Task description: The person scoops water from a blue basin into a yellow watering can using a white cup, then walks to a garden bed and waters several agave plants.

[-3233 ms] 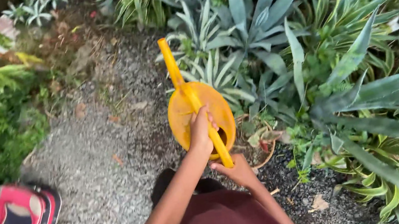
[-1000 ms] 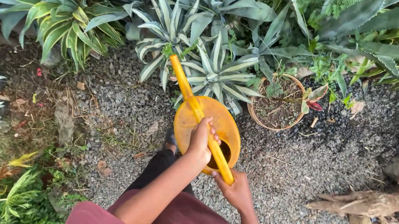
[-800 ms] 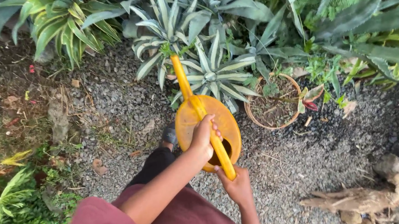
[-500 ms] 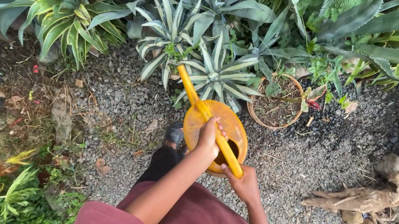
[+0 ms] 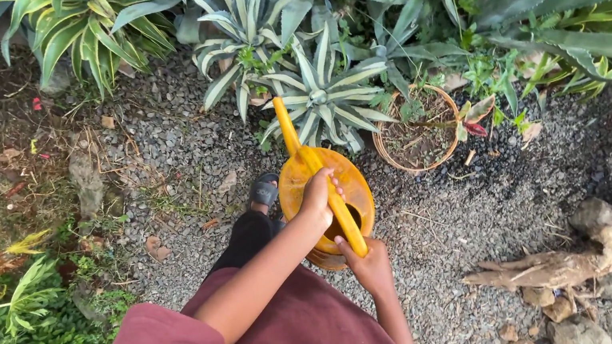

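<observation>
Beside clay pot (image 5: 419, 131), yellow watering can (image 5: 324, 193) being gripped by left hand (image 5: 317, 194) and right hand (image 5: 366, 262); overtilting risking spillage onto gravel (image 5: 459, 222).

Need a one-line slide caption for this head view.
Both hands, left hand and right hand, grip a yellow watering can above gravel, its spout toward a striped agave.

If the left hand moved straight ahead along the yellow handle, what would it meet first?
Probably the base of the spout on the watering can that the left hand grips. Beyond it stands the striped spiky plant, though depth is unclear.
</observation>
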